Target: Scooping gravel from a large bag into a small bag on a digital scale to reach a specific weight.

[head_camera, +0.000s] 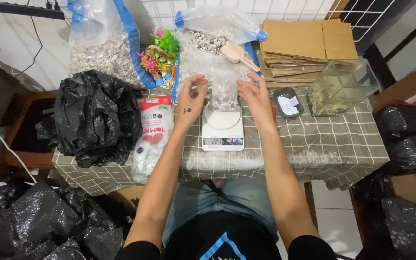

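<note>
Holding a small clear bag of gravel (225,91) upright on the white kitchen scale (223,129), so its long axis runs straight up between both sets of fingers. Left hand (190,98) pinches the top left corner, right hand (254,94) pinches the top right, both about equally close. Just past the fingertips sits a big open gravel sack (203,45) with a beige scoop (237,54). Checked tablecloth (333,139) underneath, pretty cluttered, black bin bags (95,118) off to the left.

My small gravel bag (225,91) hides the scale's (223,132) platform back; the black bags (49,226) run off-frame.
</note>
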